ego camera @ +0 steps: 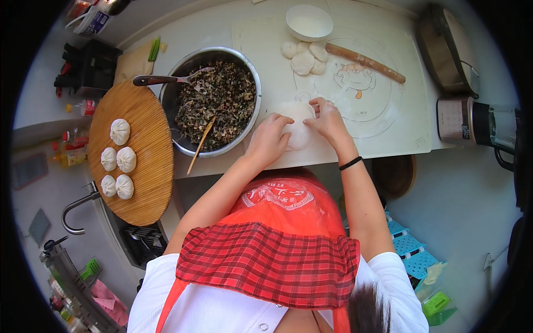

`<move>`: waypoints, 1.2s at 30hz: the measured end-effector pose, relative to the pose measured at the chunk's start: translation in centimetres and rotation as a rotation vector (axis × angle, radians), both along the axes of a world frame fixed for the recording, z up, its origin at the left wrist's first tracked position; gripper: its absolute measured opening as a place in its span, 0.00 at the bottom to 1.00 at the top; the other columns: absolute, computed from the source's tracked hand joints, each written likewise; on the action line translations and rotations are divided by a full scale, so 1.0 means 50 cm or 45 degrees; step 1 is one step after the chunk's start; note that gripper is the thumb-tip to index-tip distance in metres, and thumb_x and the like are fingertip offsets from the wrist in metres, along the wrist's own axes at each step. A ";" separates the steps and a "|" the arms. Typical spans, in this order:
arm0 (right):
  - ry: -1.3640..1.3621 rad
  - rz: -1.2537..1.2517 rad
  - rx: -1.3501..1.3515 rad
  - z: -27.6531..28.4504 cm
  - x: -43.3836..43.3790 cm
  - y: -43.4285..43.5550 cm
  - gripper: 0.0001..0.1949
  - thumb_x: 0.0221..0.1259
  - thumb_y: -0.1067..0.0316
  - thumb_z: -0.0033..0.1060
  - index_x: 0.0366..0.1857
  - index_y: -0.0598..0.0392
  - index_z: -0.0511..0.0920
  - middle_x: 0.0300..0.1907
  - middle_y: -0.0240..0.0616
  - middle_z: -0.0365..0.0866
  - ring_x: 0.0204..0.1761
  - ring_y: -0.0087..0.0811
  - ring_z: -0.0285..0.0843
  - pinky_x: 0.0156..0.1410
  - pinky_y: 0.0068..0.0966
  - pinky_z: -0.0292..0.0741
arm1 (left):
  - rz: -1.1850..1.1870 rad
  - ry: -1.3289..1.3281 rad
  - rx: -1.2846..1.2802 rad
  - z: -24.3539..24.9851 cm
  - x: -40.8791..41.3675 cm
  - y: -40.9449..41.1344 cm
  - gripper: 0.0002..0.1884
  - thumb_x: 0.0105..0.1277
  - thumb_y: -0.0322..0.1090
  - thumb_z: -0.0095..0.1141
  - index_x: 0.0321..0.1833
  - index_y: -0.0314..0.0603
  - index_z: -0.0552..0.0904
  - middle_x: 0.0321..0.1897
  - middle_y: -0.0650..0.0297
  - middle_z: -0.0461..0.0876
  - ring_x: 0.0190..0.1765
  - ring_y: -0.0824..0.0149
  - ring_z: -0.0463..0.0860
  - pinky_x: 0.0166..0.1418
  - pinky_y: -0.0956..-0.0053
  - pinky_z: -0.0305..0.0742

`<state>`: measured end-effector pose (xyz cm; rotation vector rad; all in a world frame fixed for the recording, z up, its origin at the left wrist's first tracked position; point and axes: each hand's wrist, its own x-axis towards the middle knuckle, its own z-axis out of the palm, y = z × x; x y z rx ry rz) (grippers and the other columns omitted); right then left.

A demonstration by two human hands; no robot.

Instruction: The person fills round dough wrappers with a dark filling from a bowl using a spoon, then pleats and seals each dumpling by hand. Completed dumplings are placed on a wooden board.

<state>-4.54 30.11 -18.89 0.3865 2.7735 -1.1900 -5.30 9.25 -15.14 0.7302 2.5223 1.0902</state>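
Note:
Flattened white dough wrappers [300, 132] lie on the mat at the counter's front edge, between my hands. My left hand [270, 136] is at their left side, fingers curled and thumb apart; its grip is unclear. At the upper right, the thumb and fingers of my right hand [328, 120] pinch a wrapper's edge. Left of my hands stands a metal bowl [257, 104] of chopped dark green filling [220, 98]. A dark-handled spoon [156, 80] and a thin wooden spatula [202, 143] rest in it. Several pleated buns [126, 159] sit on a round slatted board [152, 175].
Behind the wrappers are several dough pieces [303, 63], a white bowl [309, 38] and a wooden rolling pin [366, 62] on the printed mat [410, 120]. A blender [456, 120] stands at the right edge. A knife block [98, 66] and faucet [68, 212] are at left.

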 end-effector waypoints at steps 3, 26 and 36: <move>-0.244 0.076 0.071 0.018 -0.013 0.014 0.15 0.47 0.63 0.73 0.39 0.56 0.84 0.36 0.49 0.84 0.45 0.49 0.83 0.54 0.38 0.79 | -0.001 -0.266 -0.096 0.010 -0.005 0.003 0.18 0.64 0.32 0.61 0.57 0.38 0.81 0.53 0.50 0.81 0.52 0.57 0.84 0.56 0.65 0.79; 0.051 -0.746 -1.999 0.069 0.073 -0.024 0.23 0.78 0.48 0.43 0.65 0.51 0.74 0.66 0.39 0.75 0.67 0.41 0.71 0.68 0.38 0.70 | 0.042 -0.087 0.090 0.145 -0.019 0.056 0.18 0.68 0.26 0.54 0.61 0.32 0.77 0.36 0.49 0.86 0.39 0.52 0.87 0.44 0.66 0.82; 0.413 -0.497 -2.694 -0.010 0.013 -0.063 0.27 0.77 0.47 0.37 0.73 0.49 0.63 0.75 0.36 0.63 0.75 0.46 0.59 0.77 0.58 0.59 | -0.127 0.370 -0.326 0.175 0.068 0.118 0.19 0.69 0.37 0.58 0.61 0.41 0.79 0.63 0.44 0.77 0.61 0.45 0.80 0.62 0.56 0.77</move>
